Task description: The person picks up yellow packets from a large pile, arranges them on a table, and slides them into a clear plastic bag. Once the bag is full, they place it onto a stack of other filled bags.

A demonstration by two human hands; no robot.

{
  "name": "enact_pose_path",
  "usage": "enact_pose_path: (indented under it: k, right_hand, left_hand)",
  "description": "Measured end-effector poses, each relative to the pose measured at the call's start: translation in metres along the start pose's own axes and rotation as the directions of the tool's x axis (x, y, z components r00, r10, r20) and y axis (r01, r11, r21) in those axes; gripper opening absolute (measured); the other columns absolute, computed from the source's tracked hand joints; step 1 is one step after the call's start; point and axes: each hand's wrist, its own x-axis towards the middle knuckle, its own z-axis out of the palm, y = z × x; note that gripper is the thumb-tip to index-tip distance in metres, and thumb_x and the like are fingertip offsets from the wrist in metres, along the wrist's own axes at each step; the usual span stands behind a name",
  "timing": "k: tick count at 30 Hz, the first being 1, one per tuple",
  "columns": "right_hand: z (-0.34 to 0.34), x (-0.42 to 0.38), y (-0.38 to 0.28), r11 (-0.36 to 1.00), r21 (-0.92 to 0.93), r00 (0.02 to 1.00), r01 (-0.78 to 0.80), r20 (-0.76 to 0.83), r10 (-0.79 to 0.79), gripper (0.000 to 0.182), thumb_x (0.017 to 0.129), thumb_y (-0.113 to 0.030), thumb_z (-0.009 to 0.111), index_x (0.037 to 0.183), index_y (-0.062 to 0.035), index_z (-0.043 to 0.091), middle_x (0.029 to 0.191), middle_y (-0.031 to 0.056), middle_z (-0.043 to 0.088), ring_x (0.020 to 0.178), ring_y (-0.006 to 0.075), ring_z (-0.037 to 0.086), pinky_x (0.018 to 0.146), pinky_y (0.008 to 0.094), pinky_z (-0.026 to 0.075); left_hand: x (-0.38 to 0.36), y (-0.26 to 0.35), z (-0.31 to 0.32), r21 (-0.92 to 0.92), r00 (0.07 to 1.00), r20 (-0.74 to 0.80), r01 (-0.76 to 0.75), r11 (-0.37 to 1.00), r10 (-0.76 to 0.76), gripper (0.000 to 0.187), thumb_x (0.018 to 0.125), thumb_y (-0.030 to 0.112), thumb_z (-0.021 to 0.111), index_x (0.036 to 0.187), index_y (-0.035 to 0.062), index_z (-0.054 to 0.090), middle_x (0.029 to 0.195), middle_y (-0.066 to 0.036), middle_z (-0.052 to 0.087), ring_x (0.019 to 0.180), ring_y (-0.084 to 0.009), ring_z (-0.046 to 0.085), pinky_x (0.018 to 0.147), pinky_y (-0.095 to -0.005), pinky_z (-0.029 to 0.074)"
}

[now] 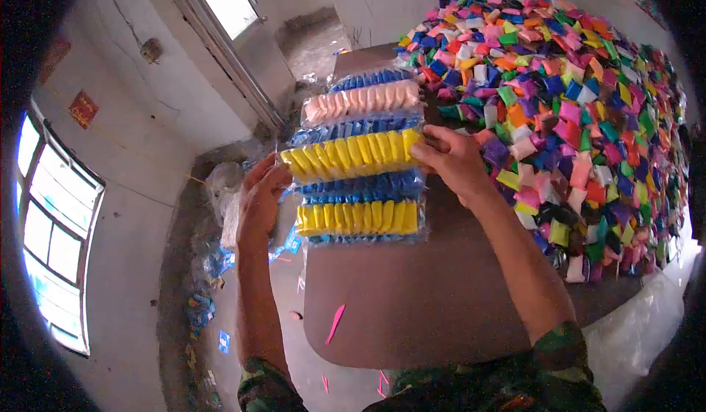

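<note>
Between my two hands is a clear bag with a row of yellow packets (349, 155). My left hand (261, 184) is closed on its left end, and my right hand (452, 160) pinches its right end with thumb and fingers. The bag is over a stack of similar bags on the brown table (397, 294). Behind it in the stack lies a row of pale pink packets (362, 102), with blue rows before and behind. Nearer to me sits another yellow row (358, 218), with blue packets (360, 185) above it.
A large heap of small multicoloured packets (573, 125) covers the table's right side. A pink plastic knife (335, 324) lies near the front left corner. Plastic bags and scraps (224, 191) litter the floor at left. Clear plastic sheeting (636, 331) hangs at lower right.
</note>
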Motion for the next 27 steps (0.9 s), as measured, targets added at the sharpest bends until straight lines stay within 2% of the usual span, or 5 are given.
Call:
enact_pose_path:
  k: [3,13,19,22,27]
  right_hand:
    - [0.014,0.012,0.023,0.991,-0.132,0.999,-0.002,-0.051,-0.004,0.055,0.084,-0.038,0.079,0.122,0.0005,0.069,0.11,0.0175,0.075,0.101,0.0291,0.072,0.092,0.0404,0.056]
    - [0.017,0.018,0.029,0.973,-0.229,1.0,0.013,-0.025,-0.019,0.05,0.087,-0.045,0.073,0.114,-0.0026,0.072,0.103,0.0191,0.075,0.101,0.0339,0.073,0.093,0.0452,0.055]
    - [0.017,0.009,0.019,0.967,-0.254,0.997,0.005,-0.07,-0.024,0.051,0.09,-0.049,0.069,0.109,-0.0013,0.072,0.101,0.0204,0.074,0.095,0.0353,0.073,0.089,0.0451,0.055]
    - [0.011,0.01,0.022,0.95,-0.313,0.997,-0.011,-0.075,-0.013,0.054,0.091,-0.053,0.067,0.108,-0.0018,0.073,0.1,0.0191,0.075,0.094,0.0343,0.073,0.089,0.0438,0.055]
    - [0.003,-0.003,0.019,0.986,-0.169,0.996,0.005,-0.085,-0.019,0.057,0.093,-0.057,0.065,0.109,-0.0034,0.073,0.101,0.0197,0.075,0.099,0.0341,0.072,0.094,0.0448,0.053]
  left_hand:
    - [0.016,-0.019,0.002,-0.054,0.991,0.136,-0.011,0.999,0.018,0.044,0.096,0.026,0.066,0.129,-0.0026,0.064,0.107,-0.004,0.071,0.096,-0.0114,0.063,0.093,-0.0279,0.049]
    - [0.037,-0.038,-0.004,0.24,0.994,0.096,-0.077,0.968,0.055,0.042,0.094,0.033,0.068,0.119,-0.0017,0.069,0.101,-0.002,0.068,0.091,-0.0092,0.058,0.084,-0.0284,0.047]
    - [0.04,-0.045,-0.004,0.092,0.989,0.1,-0.116,0.989,0.107,0.041,0.098,0.035,0.066,0.117,-0.0014,0.07,0.1,-0.001,0.068,0.093,-0.009,0.056,0.082,-0.0266,0.044]
    - [0.026,-0.043,-0.002,0.129,0.987,-0.079,-0.128,0.983,0.138,0.049,0.1,0.041,0.065,0.125,-0.0014,0.068,0.112,-0.006,0.069,0.102,-0.0117,0.059,0.089,-0.0276,0.045]
    - [0.027,-0.06,-0.012,0.084,0.961,-0.228,-0.14,0.987,0.156,0.07,0.096,0.046,0.07,0.147,0.0028,0.051,0.138,-0.011,0.062,0.127,-0.0223,0.056,0.111,-0.0319,0.039]
